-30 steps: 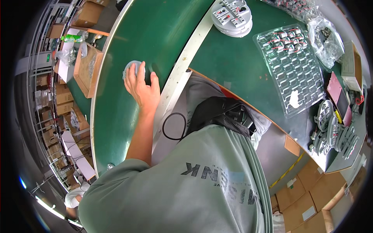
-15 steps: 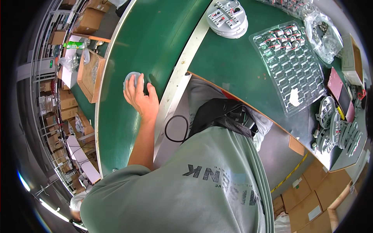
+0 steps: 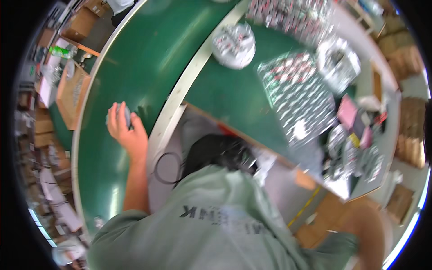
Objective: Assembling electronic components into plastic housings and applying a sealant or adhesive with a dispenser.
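Observation:
My left hand (image 3: 128, 134) is over the green belt surface on the left, its fingers closed over the edge of a small grey round part (image 3: 128, 116). Much of that part is hidden beneath the fingers. At the lower right my bent right arm (image 3: 370, 220) shows, smeared by motion, and its hand is outside the picture. A stack of light grey discs (image 3: 234, 46) with small fittings on top sits on the green table at the belt's right side.
A clear plastic tray (image 3: 294, 96) with red-wired parts lies on the table. Beside it are a plastic bag (image 3: 338, 63) of small parts and several grey round pieces (image 3: 348, 150). A pale rail (image 3: 180, 92) divides belt from table. Cardboard boxes (image 3: 74, 96) stand beyond the belt.
The view has swung, so the table and belt sit lower and farther left. My right arm has come into the lower right. My left hand remains on the grey round part.

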A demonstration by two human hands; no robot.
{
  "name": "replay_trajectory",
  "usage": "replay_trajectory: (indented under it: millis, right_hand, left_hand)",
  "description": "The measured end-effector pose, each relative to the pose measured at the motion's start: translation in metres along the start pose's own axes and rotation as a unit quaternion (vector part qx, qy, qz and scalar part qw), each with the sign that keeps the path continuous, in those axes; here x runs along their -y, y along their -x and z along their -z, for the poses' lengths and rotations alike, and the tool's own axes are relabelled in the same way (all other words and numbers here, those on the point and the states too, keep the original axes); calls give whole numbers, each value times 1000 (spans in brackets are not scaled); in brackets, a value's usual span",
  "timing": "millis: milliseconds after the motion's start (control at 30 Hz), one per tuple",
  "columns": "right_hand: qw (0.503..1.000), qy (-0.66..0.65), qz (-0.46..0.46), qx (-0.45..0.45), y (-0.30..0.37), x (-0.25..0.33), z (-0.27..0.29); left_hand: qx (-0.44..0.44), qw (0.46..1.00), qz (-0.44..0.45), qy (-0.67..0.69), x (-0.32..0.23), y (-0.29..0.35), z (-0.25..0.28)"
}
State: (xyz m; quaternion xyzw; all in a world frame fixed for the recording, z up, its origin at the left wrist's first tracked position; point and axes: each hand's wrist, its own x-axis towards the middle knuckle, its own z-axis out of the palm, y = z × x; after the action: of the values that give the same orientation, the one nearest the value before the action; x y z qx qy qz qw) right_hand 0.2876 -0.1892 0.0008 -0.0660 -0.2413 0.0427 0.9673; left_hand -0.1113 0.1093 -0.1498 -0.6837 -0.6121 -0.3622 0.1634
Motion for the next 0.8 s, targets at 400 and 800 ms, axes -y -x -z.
replay_trajectory:
  millis: [400, 800]
  right_hand:
    - [881, 147, -448, -38, -30, -193, 152]
    - [666, 681, -211, 221, -19, -223, 162]
  left_hand:
    - [122, 897, -65, 420, -189, -87, -115]
    - [475, 738, -156, 452, -226, -166, -176]
